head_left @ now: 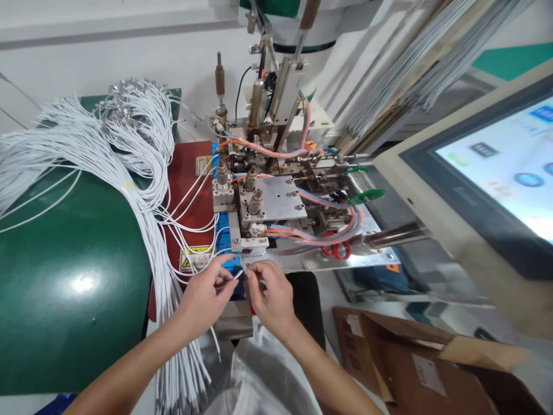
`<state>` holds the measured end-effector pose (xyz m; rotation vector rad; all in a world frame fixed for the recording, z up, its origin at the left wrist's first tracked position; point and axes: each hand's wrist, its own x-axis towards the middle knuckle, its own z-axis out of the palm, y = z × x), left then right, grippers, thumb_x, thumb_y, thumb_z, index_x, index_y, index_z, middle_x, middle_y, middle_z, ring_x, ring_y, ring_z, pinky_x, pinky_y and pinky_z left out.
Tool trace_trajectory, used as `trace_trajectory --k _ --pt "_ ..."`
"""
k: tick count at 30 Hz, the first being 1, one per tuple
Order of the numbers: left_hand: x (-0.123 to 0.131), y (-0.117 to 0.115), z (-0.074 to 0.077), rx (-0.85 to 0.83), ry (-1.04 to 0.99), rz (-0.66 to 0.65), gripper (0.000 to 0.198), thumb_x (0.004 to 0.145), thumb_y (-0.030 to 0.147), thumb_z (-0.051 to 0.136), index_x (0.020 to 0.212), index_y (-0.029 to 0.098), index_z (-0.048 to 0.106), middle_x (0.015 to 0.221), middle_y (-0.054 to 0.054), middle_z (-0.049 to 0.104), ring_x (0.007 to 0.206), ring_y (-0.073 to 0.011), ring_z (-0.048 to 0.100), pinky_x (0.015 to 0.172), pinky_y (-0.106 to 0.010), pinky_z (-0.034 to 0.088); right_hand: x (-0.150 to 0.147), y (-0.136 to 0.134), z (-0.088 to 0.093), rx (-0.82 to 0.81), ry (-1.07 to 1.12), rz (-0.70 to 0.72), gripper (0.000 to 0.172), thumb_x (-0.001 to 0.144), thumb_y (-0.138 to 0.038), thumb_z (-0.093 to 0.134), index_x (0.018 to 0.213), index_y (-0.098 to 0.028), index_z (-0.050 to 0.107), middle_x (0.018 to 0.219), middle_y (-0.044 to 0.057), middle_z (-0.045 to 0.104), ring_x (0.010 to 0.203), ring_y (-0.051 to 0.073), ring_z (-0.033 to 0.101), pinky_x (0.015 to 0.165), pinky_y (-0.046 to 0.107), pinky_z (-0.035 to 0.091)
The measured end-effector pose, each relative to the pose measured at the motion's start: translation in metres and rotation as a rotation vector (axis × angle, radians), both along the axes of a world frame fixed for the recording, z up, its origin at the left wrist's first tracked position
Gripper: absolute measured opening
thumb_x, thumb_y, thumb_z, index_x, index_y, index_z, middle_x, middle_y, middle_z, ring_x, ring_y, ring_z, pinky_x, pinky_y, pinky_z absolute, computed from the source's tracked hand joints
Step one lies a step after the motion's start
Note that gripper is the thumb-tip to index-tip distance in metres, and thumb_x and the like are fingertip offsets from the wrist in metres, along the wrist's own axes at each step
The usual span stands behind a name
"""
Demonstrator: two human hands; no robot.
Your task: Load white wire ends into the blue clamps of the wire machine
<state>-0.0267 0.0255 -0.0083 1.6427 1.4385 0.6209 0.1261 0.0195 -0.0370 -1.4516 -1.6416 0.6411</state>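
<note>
Both hands meet just in front of the small metal machine with grey plates, cylinders and orange hoses (276, 202): the left hand (206, 291) pinches a thin white wire (238, 275) between thumb and forefinger, and the right hand (270, 294) pinches the wire's free tip from the other side, fingers curled close. The wire end sits right at the machine's front edge, beside the yellow warning label (196, 259) on its red base plate (190, 184). The nearest risk, as I judge it, is to the fingertips: they work so close to the machine's front block that any stroke of its moving parts could nip them. The wire is thin and limp, so it could bend or slip out of the pinch and enter the machine crooked. Left of the machine, the big bundle of loose white wires (129, 150) drapes over the shiny green rounded cover (73, 276); a tug on one strand could drag its neighbours off or tangle them. Right of the machine, the tilted touch screen (510, 167) stands well apart from the hands.
</note>
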Motion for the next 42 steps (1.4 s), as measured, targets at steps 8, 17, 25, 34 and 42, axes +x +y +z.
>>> trace_trajectory --k 8,17,25,34,42 --pt "-0.014 0.004 -0.003 0.243 0.305 -0.220 0.018 0.087 0.015 0.040 0.092 0.019 0.058 0.090 -0.005 0.059 0.085 -0.0173 0.058 0.079 -0.032 0.047 0.005 0.002 -0.014 -0.138 -0.033 0.009 0.016 0.085 -0.023 0.043 0.075 -0.019 0.054 0.072 0.004 0.060 0.069 0.017 0.057 0.062 0.025 0.042" --pt "-0.010 0.000 -0.003 0.249 0.446 -0.186 0.016 0.087 0.013 0.039 0.086 0.017 0.055 0.082 -0.004 0.056 0.078 -0.0182 0.058 0.072 -0.032 0.047 0.004 0.000 -0.015 -0.146 -0.071 0.054 0.016 0.082 -0.020 0.042 0.071 -0.019 0.053 0.067 0.003 0.057 0.063 0.017 0.054 0.057 0.025 0.039" --pt "-0.006 0.002 -0.002 0.179 0.583 -0.247 0.023 0.085 0.007 0.036 0.086 0.016 0.057 0.081 -0.006 0.056 0.080 -0.0195 0.057 0.074 -0.034 0.046 0.011 0.007 -0.019 -0.293 0.008 0.143 0.013 0.080 -0.018 0.044 0.069 -0.020 0.050 0.062 0.000 0.054 0.060 0.015 0.052 0.056 0.024 0.039" --pt "-0.005 -0.003 -0.002 0.171 0.631 -0.288 0.025 0.084 0.003 0.033 0.089 0.013 0.055 0.086 -0.008 0.055 0.081 -0.0199 0.056 0.078 -0.035 0.047 0.003 0.012 -0.028 -0.177 -0.116 0.121 0.032 0.091 -0.032 0.030 0.065 -0.021 0.047 0.060 0.001 0.051 0.058 0.015 0.049 0.057 0.025 0.037" --pt "0.000 -0.006 0.006 0.202 0.757 -0.351 0.029 0.074 -0.004 0.040 0.092 0.012 0.057 0.087 -0.010 0.057 0.082 -0.0217 0.056 0.076 -0.035 0.048 -0.010 0.006 -0.036 -0.263 0.030 0.004 0.037 0.090 -0.038 0.027 0.057 -0.023 0.034 0.049 -0.005 0.036 0.046 0.012 0.037 0.047 0.024 0.030"
